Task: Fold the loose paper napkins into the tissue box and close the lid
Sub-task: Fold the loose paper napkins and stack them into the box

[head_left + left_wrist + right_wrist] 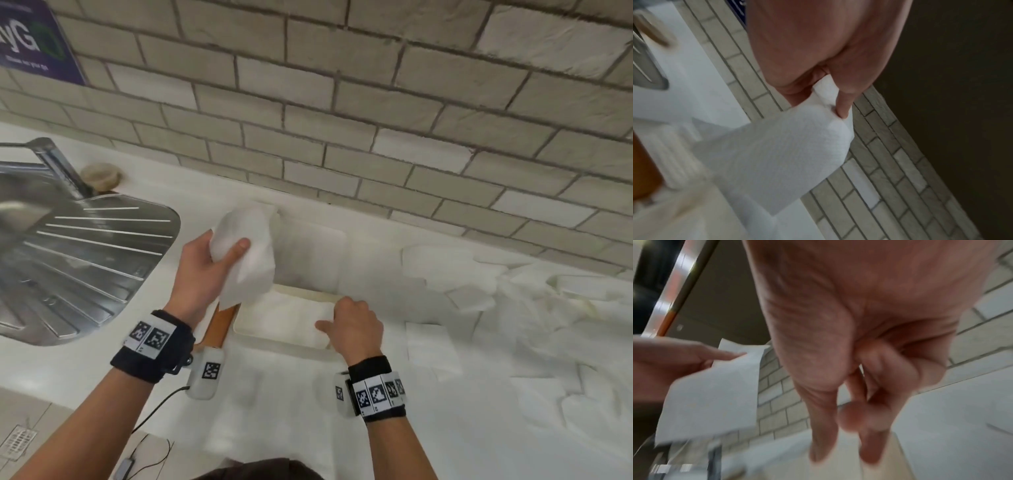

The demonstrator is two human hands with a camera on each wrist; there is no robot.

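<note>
White paper napkin (pixel 246 246), gripped in left hand (pixel 202 270), hung above the open box (pixel 284 337) by the counter (pixel 376 428) front edge. Right hand (pixel 356 325), fingers curled, pressed napkins inside. Step: loading. Next: lower, tuck flat.

White napkin (pixel 245 246), finely dimpled weave up close. Cream tissue box (pixel 239 327), white sheets inside; orange-brown wooden lid (pixel 221 323) beside it. White loose napkins (pixel 513 308) on a white counter (pixel 342 428). Pale grey-beige brick tiles (pixel 342 102) in running bond, darker grey grout. Silver steel drainboard (pixel 85 260) with raised ribs. Purple sign (pixel 34 44) with white lettering and a green shape. Black wristbands (pixel 154 346) bearing white tags printed with black square codes.
</note>
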